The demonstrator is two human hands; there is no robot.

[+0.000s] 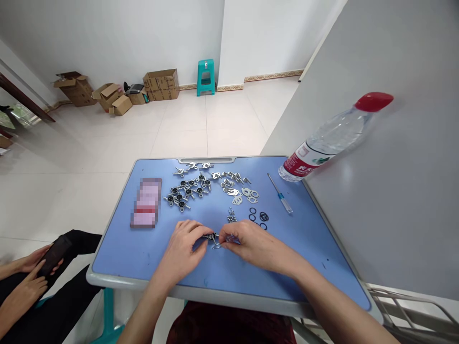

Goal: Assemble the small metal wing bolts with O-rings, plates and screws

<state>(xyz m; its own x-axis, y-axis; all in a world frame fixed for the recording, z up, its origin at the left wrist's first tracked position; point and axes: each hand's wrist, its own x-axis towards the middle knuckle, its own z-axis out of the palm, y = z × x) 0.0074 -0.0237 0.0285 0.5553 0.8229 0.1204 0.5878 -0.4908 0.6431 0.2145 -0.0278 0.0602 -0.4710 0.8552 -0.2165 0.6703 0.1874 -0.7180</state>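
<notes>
My left hand [186, 244] pinches a small metal fitting with a dark centre [211, 236] just above the table's near middle. Against its other side, my right hand [253, 244] is closed, thumb and fingertips together. A clear, shiny bit shows between those fingers, but what it belongs to is hidden. Beyond my hands lies a cluster of similar metal fittings with black centres [189, 192]. Small screws or nuts [231, 218] sit just past my right fingers, with black rubber rings [264, 216] to their right. Flat metal plates [252, 199] lie farther back.
The blue table [122, 253] also bears a screwdriver [280, 195], a tall water bottle [322, 141] by the grey partition [401, 191], and a pixelated flat pink item [147, 203]. At left, a seated person's hands hold a phone [55, 255]. Boxes [161, 85] and a stool [205, 78] stand behind.
</notes>
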